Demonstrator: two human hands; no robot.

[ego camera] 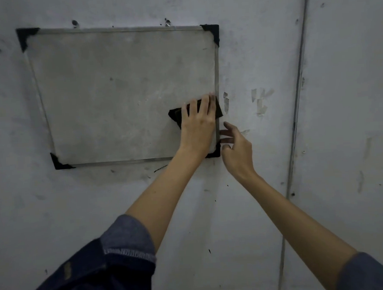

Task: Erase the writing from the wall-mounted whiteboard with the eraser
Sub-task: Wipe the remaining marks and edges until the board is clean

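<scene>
We are pressing the eraser (215,108) flat against the whiteboard (120,93) with our left hand (197,122), fingers straight and spread over its dark back. The eraser is sitting at about four o'clock on the board, touching the right frame edge and lapping slightly over it. Our right hand (236,148) is hovering just outside that edge, at five o'clock from the eraser, fingers loosely extended and holding nothing; the fingertips look to be steadying the frame beside the black bottom-right corner cap (215,152), though we cannot tell for certain whether they are touching it.

The board surface is showing only grey smear and a few small specks; no legible writing is visible, so we are judging the job as nearly finished, with the right margin being cleaned.

To do this stroke well, we should be keeping the palm weight even so the whole pad is staying flat, running it parallel to the frame down toward six o'clock, and bracing the board with the right hand so it is not shifting on the wall (317,92).
</scene>
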